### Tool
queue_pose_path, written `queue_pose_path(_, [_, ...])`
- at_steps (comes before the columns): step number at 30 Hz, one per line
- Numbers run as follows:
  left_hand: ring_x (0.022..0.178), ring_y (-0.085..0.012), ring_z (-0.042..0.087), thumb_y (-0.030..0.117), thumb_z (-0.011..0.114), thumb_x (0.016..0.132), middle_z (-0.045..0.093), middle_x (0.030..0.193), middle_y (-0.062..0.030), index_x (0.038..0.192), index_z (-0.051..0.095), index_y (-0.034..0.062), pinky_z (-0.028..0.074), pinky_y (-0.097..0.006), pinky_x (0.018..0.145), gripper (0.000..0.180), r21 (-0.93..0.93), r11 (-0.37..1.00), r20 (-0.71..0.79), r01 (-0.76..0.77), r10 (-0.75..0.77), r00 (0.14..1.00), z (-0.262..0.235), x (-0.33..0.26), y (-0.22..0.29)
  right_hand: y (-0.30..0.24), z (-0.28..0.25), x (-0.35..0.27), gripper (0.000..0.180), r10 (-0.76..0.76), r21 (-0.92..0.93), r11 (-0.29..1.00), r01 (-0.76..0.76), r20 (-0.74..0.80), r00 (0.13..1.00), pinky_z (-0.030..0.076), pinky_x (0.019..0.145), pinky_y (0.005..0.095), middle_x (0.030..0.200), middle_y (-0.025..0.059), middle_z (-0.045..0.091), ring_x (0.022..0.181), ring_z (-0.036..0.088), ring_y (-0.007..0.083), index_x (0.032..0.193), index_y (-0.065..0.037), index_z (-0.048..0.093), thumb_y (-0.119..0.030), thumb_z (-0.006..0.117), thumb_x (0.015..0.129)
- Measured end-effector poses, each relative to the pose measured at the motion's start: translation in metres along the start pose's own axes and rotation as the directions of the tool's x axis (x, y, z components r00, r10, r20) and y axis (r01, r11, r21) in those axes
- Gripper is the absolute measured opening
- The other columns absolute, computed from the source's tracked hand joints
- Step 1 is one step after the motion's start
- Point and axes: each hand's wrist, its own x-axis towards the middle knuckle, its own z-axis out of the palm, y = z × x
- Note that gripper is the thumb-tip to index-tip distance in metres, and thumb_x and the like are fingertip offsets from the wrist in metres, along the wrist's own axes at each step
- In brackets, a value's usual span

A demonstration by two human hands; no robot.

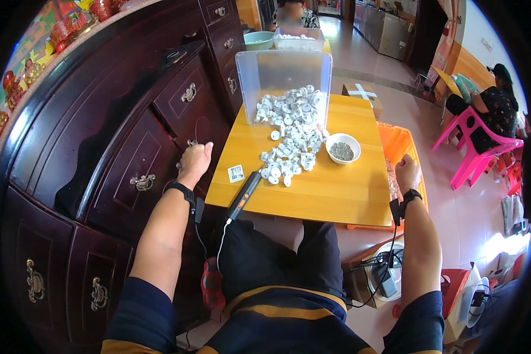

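Note:
My left hand (196, 160) is closed in a fist beyond the table's left edge, in front of the dark drawers. Out past the right edge, above an orange crate (416, 154), my right hand (408, 173) is also a fist. Nothing shows in either. Between them on the yellow table (330, 197) spreads a pile of small white plastic parts (295, 141), spilling from a clear plastic bin (248, 79) tipped on its side. A white bowl (351, 158) of small metal pieces stands right of the pile. A black electric screwdriver (243, 196) with a white cable lies near the front left.
A dark wooden cabinet (124, 135) runs along the left. The orange crate stands against the table's right side. Across the table's far end sits a person (298, 17) behind another clear bin (301, 42). Another person sits on a pink chair (478, 147) at right.

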Motion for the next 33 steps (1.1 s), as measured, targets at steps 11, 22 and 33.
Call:
queue_pose_path(11, [0.150,-0.0441,0.000,0.066,0.066,0.081,0.002,0.164,-0.0207,0.157,0.020,0.0083,0.021,-0.070,0.113,0.106,-0.015,0.977,0.316,0.211,-0.196,0.928,-0.025,0.005,0.025,-0.032,0.008,0.015,0.101,0.159,-0.155,0.981,-0.116,0.304,0.939,0.007,0.116,0.0665,0.165,0.0185,0.003,0.151,0.003,0.0412,0.159,-0.022,0.019,-0.077,0.053,0.081])
queue_pose_path(22, [0.081,-0.0467,0.063,0.036,0.053,0.099,0.065,0.082,-0.0252,0.094,0.058,0.0038,0.050,-0.056,0.071,0.033,-0.207,0.958,0.092,-0.201,0.223,0.970,0.026,-0.026,0.009,-0.036,0.005,0.016,0.030,0.149,0.524,0.845,-0.104,-0.046,0.988,0.051,0.065,0.0351,0.083,0.0092,0.072,0.070,0.067,0.0237,0.106,-0.006,0.068,-0.034,0.056,0.100])
queue_pose_path(33, [0.098,-0.0369,0.067,0.057,0.069,0.081,0.068,0.106,-0.0206,0.129,0.053,0.0027,0.053,-0.046,0.083,0.075,-0.335,0.941,0.356,-0.041,0.167,0.919,0.000,-0.096,0.071,-0.183,0.001,-0.107,0.021,-0.409,0.714,0.679,0.174,0.170,0.897,0.051,0.076,0.0404,0.092,0.0145,0.064,0.085,0.064,0.0312,0.101,-0.004,0.064,-0.013,0.071,0.085])
